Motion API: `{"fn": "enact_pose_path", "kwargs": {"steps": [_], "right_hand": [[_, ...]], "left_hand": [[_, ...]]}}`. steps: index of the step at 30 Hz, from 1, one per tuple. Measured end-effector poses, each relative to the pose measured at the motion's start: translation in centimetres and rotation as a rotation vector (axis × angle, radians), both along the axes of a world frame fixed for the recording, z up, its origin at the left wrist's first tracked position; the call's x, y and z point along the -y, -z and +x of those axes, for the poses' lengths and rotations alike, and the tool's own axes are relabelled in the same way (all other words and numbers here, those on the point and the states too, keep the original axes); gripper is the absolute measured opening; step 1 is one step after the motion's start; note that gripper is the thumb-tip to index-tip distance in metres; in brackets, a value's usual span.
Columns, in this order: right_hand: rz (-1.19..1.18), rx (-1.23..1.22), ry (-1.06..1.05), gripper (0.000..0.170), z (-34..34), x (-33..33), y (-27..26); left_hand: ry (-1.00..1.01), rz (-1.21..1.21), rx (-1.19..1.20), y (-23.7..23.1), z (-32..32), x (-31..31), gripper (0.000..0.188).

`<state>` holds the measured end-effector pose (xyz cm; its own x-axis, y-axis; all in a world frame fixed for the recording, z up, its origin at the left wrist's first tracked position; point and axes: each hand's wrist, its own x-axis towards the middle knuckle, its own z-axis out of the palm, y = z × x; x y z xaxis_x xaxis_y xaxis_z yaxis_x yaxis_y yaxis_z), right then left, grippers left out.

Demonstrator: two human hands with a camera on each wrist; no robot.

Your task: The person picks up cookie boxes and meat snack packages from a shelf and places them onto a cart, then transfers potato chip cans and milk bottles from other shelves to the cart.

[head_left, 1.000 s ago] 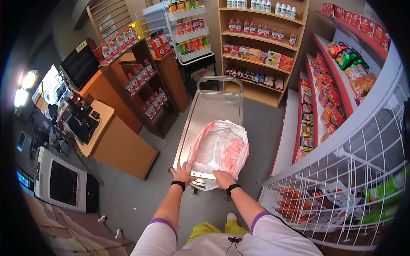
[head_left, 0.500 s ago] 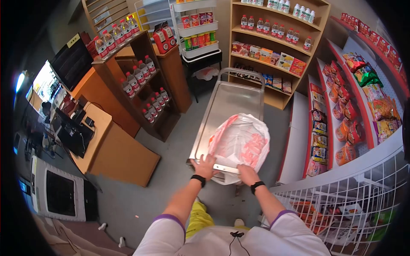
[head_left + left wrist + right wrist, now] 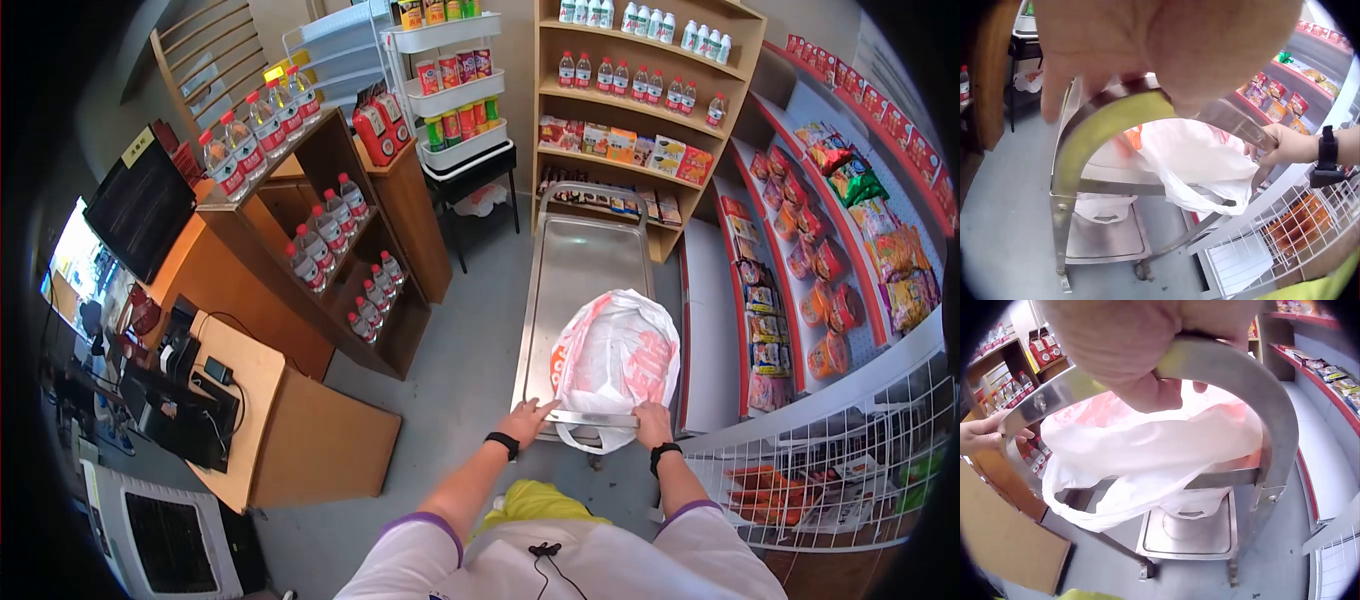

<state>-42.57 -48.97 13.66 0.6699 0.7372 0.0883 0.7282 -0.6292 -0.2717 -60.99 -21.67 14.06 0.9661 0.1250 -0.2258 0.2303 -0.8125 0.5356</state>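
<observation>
A steel flatbed cart (image 3: 585, 262) with a curved metal push handle (image 3: 598, 419) stands in front of me. My left hand (image 3: 528, 420) holds the handle near its left end, its fingers laid over the bar. At the right end my right hand (image 3: 654, 424) grips the same bar, thumb and fingers curled round it in the right wrist view. A white and red plastic bag (image 3: 622, 350) sits with its mouth open on the top deck, right behind the handle. One bag loop hangs below the bar. The lower deck (image 3: 1188, 534) carries another white bag (image 3: 1194, 503).
Red-edged snack shelves (image 3: 800, 290) and a white wire basket (image 3: 830, 490) line the right. A wooden shelf (image 3: 640, 95) with bottles and boxes stands beyond the cart. On the left are a bottle rack (image 3: 385, 345) and a wooden desk (image 3: 320, 445). Grey floor (image 3: 455, 345) lies between.
The cart, with the bag and both hands on its handle, has shifted rightward in the head view, closer to the snack shelves. The desk and bottle rack now appear larger. Both hands stay on the handle.
</observation>
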Motion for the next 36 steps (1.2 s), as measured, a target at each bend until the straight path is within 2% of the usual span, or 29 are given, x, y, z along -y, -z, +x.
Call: {"fn": "enact_pose_path", "kwargs": {"steps": [6,8,9,11,12,15,19,21,23,24,26,29,32,36], "right_hand": [[-0.006,0.009,0.058,0.014,2.7,-2.1,0.4],[-0.099,0.014,0.080,0.014,4.2,-2.9,1.0],[-0.080,0.018,0.075,0.015,5.0,-3.1,1.3],[-0.032,0.040,0.086,0.015,5.9,-3.7,1.4],[0.066,0.084,0.085,0.013,6.4,-4.0,1.6],[-0.117,-0.037,0.154,0.013,7.8,-4.9,1.0],[-0.128,-0.055,0.184,0.014,9.6,-6.1,1.0],[-0.030,-0.035,0.192,0.016,10.7,-7.1,0.6],[-0.066,-0.053,0.198,0.017,11.6,-8.0,0.6],[-0.046,-0.030,0.214,0.017,12.0,-8.3,1.2],[-0.051,-0.024,0.230,0.017,12.2,-8.3,1.3],[-0.012,-0.026,0.251,0.017,12.4,-9.0,0.7],[-0.046,-0.086,0.299,0.017,11.8,-9.2,0.0],[0.009,-0.028,0.396,0.016,11.3,-10.0,-0.8]], "left_hand": [[0.057,-0.057,0.051,2.4,3.4,-2.8,0.053],[0.140,-0.027,0.092,4.4,5.0,-4.1,0.056],[0.151,-0.025,0.011,3.6,5.8,-4.6,0.058],[0.204,-0.041,0.052,4.4,7.2,-5.8,0.055],[0.204,-0.082,0.009,4.2,8.0,-6.4,0.054],[0.353,-0.219,-0.114,-0.3,10.4,-8.7,0.053],[0.420,-0.284,-0.114,1.2,13.5,-10.5,0.055],[0.477,-0.267,-0.174,0.9,15.5,-11.7,0.057],[0.492,-0.266,-0.187,1.0,16.9,-12.5,0.060],[0.481,-0.253,-0.189,-1.2,17.0,-12.9,0.059],[0.490,-0.248,-0.162,0.1,17.7,-13.5,0.057],[0.573,-0.126,-0.258,-2.2,19.2,-14.0,0.056],[0.632,-0.163,-0.231,0.9,19.4,-13.9,0.056],[0.736,-0.194,-0.264,1.7,20.9,-14.0,0.058]]}}
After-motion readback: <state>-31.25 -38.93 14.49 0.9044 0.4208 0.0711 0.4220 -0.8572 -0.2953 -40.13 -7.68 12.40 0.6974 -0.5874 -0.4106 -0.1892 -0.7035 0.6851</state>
